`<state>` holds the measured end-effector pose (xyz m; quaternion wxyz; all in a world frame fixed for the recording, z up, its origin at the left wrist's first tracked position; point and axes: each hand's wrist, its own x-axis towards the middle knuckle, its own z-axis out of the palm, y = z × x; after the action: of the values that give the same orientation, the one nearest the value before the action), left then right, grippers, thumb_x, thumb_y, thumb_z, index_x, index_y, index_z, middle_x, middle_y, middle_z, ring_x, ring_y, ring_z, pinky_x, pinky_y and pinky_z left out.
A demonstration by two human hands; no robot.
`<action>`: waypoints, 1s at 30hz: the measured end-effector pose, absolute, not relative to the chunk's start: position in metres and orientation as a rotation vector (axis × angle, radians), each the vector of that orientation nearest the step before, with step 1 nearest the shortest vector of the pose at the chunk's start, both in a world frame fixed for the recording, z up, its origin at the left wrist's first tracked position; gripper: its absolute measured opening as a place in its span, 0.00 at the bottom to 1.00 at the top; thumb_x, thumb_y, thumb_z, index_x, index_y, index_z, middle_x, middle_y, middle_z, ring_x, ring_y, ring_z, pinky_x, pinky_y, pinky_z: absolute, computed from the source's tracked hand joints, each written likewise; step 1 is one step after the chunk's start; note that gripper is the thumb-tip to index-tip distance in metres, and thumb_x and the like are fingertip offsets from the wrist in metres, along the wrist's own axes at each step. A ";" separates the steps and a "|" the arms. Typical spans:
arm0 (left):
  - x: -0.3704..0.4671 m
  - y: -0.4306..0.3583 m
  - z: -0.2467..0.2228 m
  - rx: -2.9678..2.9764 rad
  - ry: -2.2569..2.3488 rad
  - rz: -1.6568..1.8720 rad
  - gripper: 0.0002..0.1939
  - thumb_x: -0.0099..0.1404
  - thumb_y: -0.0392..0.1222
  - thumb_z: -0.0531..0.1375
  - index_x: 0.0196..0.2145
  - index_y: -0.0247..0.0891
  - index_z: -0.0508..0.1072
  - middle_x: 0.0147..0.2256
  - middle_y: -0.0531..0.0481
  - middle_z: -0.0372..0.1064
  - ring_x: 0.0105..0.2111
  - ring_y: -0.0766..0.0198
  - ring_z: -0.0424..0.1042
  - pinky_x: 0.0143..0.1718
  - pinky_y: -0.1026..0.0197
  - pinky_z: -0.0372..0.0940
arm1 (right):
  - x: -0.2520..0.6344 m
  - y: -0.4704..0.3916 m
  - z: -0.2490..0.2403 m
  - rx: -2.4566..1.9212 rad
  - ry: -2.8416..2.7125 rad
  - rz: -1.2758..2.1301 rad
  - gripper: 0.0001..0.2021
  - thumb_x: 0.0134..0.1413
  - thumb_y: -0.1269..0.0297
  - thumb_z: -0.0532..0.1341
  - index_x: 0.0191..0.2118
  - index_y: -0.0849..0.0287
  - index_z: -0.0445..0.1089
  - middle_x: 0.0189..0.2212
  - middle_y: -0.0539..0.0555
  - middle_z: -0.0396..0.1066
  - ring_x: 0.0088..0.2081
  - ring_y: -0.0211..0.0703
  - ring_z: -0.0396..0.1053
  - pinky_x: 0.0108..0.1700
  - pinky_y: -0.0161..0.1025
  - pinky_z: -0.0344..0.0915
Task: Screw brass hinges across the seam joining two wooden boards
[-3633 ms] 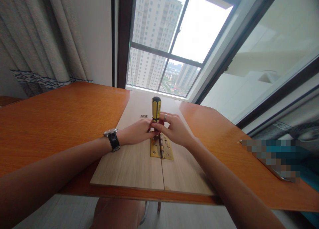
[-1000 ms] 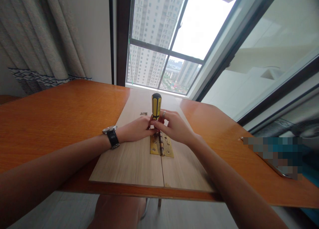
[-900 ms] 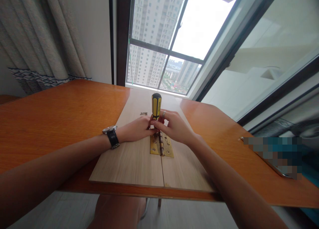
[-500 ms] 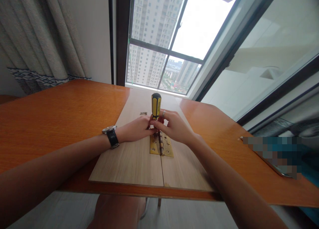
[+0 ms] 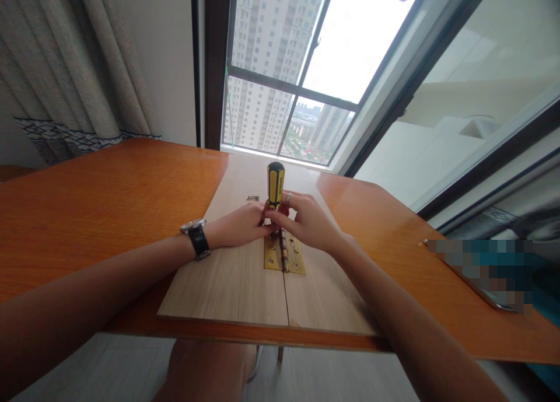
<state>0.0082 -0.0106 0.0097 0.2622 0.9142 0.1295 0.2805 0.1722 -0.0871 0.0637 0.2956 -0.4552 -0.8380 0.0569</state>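
Observation:
A screwdriver (image 5: 275, 183) with a yellow and black handle stands upright over a brass hinge (image 5: 273, 259), which lies across the seam of two pale wooden boards (image 5: 227, 291). My right hand (image 5: 308, 220) pinches the screwdriver just below its handle. Close against it from the left is my left hand (image 5: 242, 226), its fingers drawn together low by the shaft; what they hold is hidden. The screwdriver's tip and the far part of the hinge are covered by my fingers. Several small screws (image 5: 252, 198) lie on the left board beyond my left hand.
The boards rest on an orange-brown wooden table (image 5: 109, 215), whose front edge runs below them. A flat object with a blurred-out surface (image 5: 481, 273) lies at the table's right side. Beyond the table are a window (image 5: 297, 90) and a grey curtain (image 5: 87, 63).

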 end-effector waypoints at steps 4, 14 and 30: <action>0.008 -0.012 0.011 2.494 0.366 0.763 0.03 0.65 0.33 0.59 0.34 0.35 0.74 0.38 0.48 0.76 0.40 0.61 0.75 0.45 0.61 0.67 | 0.172 -0.087 0.063 -1.211 -2.234 0.144 0.09 0.61 0.65 0.61 0.29 0.59 0.67 0.25 0.49 0.68 0.28 0.38 0.65 0.33 0.35 0.60; 0.009 -0.009 0.010 2.489 0.327 0.741 0.06 0.66 0.36 0.58 0.39 0.34 0.74 0.40 0.47 0.75 0.41 0.60 0.74 0.47 0.59 0.68 | 0.174 -0.085 0.059 -1.220 -2.223 0.097 0.10 0.62 0.61 0.60 0.30 0.60 0.69 0.25 0.50 0.69 0.27 0.39 0.67 0.32 0.35 0.61; 0.007 -0.011 0.011 2.487 0.358 0.717 0.05 0.67 0.36 0.57 0.35 0.35 0.73 0.36 0.49 0.76 0.37 0.63 0.74 0.43 0.61 0.67 | 0.173 -0.084 0.060 -1.210 -2.212 0.090 0.11 0.61 0.61 0.60 0.28 0.60 0.68 0.24 0.50 0.69 0.26 0.38 0.67 0.31 0.34 0.60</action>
<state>0.0074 -0.0114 0.0114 0.2613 0.9187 0.1322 0.2649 0.1734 -0.0845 0.0598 0.3045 -0.4568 -0.8351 0.0339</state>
